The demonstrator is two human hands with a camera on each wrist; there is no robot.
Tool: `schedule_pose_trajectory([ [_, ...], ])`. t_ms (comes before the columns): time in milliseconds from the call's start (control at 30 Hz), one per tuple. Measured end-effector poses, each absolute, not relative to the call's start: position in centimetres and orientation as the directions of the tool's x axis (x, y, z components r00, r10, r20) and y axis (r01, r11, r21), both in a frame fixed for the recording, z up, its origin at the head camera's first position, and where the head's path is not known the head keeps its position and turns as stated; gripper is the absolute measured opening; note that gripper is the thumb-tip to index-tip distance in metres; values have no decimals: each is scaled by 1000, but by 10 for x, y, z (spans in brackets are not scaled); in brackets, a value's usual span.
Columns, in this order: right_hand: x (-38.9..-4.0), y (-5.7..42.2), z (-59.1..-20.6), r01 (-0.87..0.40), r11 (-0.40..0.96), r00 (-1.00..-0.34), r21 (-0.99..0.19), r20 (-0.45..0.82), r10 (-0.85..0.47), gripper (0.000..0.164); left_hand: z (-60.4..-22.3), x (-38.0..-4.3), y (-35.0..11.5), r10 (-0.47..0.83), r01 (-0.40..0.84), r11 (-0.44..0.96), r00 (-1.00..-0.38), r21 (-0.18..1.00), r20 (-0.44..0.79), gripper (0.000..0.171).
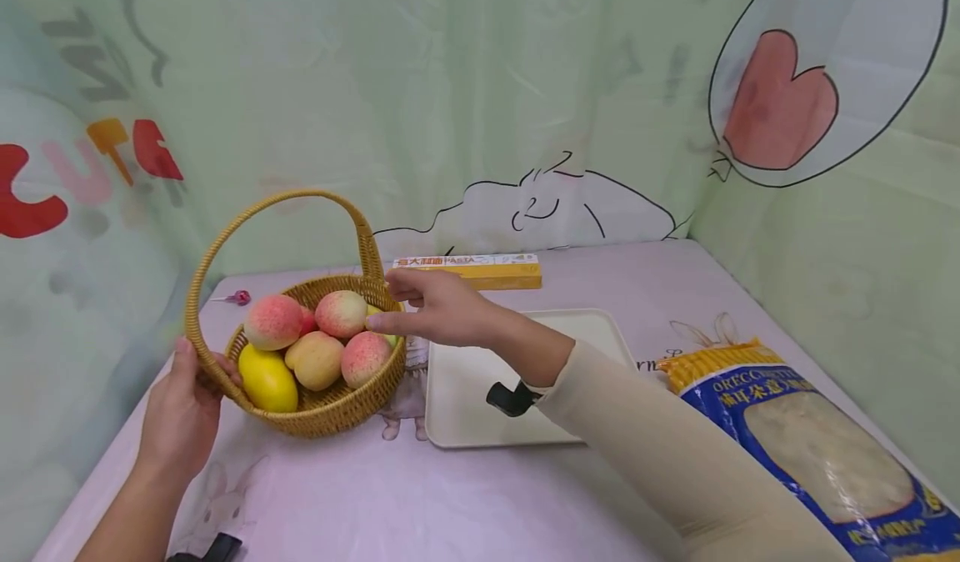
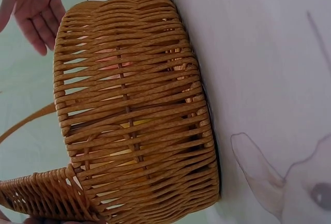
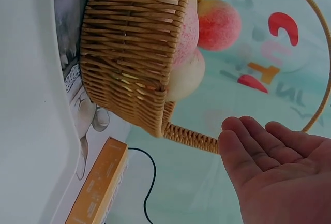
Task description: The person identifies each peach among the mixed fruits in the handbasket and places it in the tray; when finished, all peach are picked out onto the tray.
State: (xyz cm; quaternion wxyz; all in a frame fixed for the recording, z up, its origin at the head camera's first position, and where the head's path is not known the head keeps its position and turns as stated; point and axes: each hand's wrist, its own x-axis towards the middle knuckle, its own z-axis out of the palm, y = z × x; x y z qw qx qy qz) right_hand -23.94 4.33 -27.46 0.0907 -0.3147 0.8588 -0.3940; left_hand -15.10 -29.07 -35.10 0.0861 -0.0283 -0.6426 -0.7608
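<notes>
In the head view, the left hand [image 1: 180, 412] curls its fingers round the lower end of the handle [image 1: 367, 249] of a wicker basket [image 1: 330, 416]. The right hand [image 1: 453, 312] has its fingers loosely extended and grips nothing, beside the handle's opposite end; whether it touches the basket, I cannot tell. The basket is between the two hands, at the desk [image 1: 450, 495], and carries peaches [image 1: 273, 322], a yellow mango [image 1: 268, 378] and a tan fruit [image 1: 315, 360]. A pale tray [image 1: 480, 403] lies below the right wrist, a pasta box [image 1: 510, 275] just beyond the right hand, and a blue pasta bag [image 1: 825, 462] to the right of that forearm. A lollipop [image 1: 242, 298] lies beyond the left hand.

In the left wrist view, the basket's woven wall stands before the left hand, whose fingers barely show; the right hand is past the far side.

In the right wrist view, the right palm faces the basket, fingers slightly bent near the handle.
</notes>
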Motion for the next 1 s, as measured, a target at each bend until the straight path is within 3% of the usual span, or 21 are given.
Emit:
schedule_pose_trajectory([
  [167, -246, 27, -272, -525, 512, -756, -680, 97, -647, 64, -347, -151, -293, -107, 140, -112, -986, 984, 128, 50],
  [600, -260, -16, -269, -532, 542, -723, -650, 16, -691, 87, -345, -157, -294, -87, 125, -88, -989, 988, 117, 49],
  [1000, -274, -57, -275, -577, 583, -702, -571, -18, -712, 85, -348, -154, -291, -99, 84, -35, -992, 996, 80, 60],
])
